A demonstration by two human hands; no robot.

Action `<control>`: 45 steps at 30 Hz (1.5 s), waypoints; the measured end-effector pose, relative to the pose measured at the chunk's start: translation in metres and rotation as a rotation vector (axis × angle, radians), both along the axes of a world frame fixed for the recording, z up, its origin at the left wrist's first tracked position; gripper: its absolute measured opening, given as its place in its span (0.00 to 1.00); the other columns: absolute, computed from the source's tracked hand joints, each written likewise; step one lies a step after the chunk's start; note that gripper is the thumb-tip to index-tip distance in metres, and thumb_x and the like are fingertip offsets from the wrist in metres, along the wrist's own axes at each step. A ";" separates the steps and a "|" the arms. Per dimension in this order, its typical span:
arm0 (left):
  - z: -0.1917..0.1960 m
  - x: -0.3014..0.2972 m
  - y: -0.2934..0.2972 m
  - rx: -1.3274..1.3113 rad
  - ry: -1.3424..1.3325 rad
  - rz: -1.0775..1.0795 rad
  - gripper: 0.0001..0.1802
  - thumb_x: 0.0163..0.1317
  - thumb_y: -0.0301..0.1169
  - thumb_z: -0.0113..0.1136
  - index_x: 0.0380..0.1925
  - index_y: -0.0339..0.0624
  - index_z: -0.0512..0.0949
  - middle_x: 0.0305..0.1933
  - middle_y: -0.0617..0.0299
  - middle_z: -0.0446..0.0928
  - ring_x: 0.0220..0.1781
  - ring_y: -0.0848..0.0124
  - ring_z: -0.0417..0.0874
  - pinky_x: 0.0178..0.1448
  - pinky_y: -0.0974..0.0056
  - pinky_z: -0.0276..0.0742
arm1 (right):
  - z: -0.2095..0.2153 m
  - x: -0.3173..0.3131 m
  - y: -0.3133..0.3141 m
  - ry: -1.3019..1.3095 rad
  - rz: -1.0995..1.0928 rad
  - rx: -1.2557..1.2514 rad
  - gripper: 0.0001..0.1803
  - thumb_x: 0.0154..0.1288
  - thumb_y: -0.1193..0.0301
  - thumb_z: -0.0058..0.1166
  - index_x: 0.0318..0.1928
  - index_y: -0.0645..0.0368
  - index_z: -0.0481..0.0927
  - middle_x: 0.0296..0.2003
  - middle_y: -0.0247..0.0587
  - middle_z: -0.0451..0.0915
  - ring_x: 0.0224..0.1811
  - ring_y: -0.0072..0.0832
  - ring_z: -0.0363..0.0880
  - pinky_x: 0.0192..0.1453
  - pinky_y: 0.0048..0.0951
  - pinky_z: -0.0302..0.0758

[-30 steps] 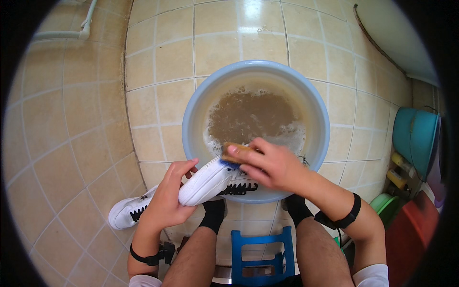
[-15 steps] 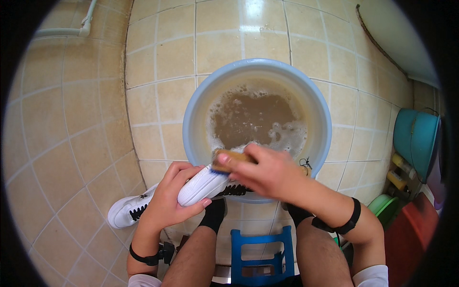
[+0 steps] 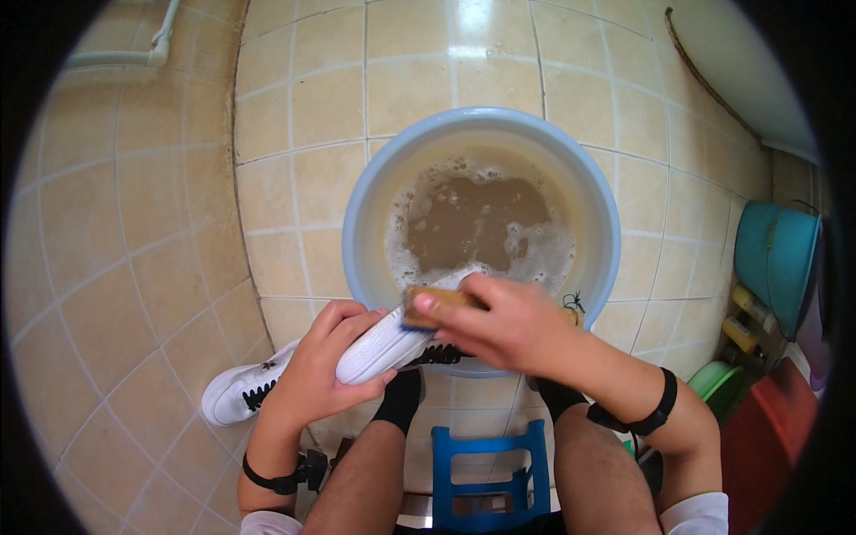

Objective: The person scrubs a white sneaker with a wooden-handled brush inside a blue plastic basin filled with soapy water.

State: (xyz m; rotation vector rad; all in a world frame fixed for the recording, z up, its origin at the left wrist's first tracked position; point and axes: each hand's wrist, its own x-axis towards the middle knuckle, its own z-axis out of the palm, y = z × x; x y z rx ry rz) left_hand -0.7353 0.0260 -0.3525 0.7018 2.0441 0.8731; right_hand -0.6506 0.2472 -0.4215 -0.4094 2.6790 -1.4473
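My left hand (image 3: 325,361) grips one end of a white sneaker (image 3: 379,343), tilted over the near rim of a blue-grey basin (image 3: 359,192). Black laces show on its near side. Closed around a wooden scrub brush (image 3: 439,308) with blue bristles, my right hand (image 3: 504,325) presses it against the sneaker's side. The far end of the shoe is partly behind that hand. Brown, foamy water (image 3: 477,218) fills the basin's bottom. A second white sneaker (image 3: 241,392) with black laces rests on the tiles left of my left forearm.
Between my legs stands a blue plastic stool (image 3: 489,439). On the right are a teal basin (image 3: 774,259), yellow bottles (image 3: 739,334), a green basin (image 3: 716,390) and a red tub (image 3: 762,441). A tiled wall (image 3: 134,250) rises on the left; a white pipe (image 3: 116,60) runs along it.
The brush and my right hand have shifted slightly right along the sneaker. My left hand and the shoe moved a little the same way. Foam in the water has drifted.
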 end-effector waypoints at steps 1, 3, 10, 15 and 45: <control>0.000 0.000 0.000 0.005 -0.014 0.002 0.31 0.39 0.29 0.68 0.47 0.35 0.70 0.46 0.51 0.69 0.49 0.57 0.72 0.53 0.60 0.69 | -0.007 0.001 0.007 -0.026 -0.020 0.001 0.28 0.51 0.65 0.63 0.56 0.39 0.73 0.24 0.35 0.67 0.21 0.29 0.70 0.18 0.29 0.68; -0.002 0.001 0.001 0.011 -0.016 -0.004 0.30 0.39 0.29 0.69 0.47 0.35 0.71 0.46 0.51 0.69 0.49 0.58 0.72 0.53 0.61 0.69 | -0.007 0.005 0.009 -0.033 -0.043 0.008 0.27 0.52 0.65 0.62 0.56 0.41 0.74 0.24 0.35 0.67 0.21 0.28 0.70 0.18 0.29 0.68; -0.006 0.002 -0.006 0.019 0.006 -0.036 0.28 0.40 0.27 0.68 0.45 0.37 0.72 0.47 0.52 0.69 0.49 0.59 0.73 0.55 0.62 0.69 | 0.023 -0.001 -0.018 0.032 0.041 -0.030 0.27 0.52 0.66 0.61 0.55 0.39 0.74 0.22 0.32 0.65 0.20 0.25 0.70 0.16 0.26 0.65; -0.005 0.005 -0.006 0.005 0.003 -0.022 0.30 0.40 0.28 0.69 0.48 0.37 0.72 0.47 0.52 0.69 0.50 0.58 0.72 0.55 0.61 0.69 | 0.014 -0.001 -0.003 -0.018 0.100 -0.015 0.27 0.52 0.66 0.61 0.56 0.39 0.73 0.22 0.32 0.65 0.20 0.25 0.70 0.16 0.26 0.66; -0.004 -0.004 0.011 0.013 0.083 -0.076 0.31 0.41 0.30 0.69 0.50 0.39 0.73 0.45 0.54 0.71 0.48 0.58 0.71 0.52 0.60 0.70 | 0.002 -0.003 0.019 -0.054 0.015 0.007 0.23 0.53 0.66 0.61 0.52 0.48 0.77 0.25 0.35 0.69 0.21 0.29 0.72 0.19 0.27 0.69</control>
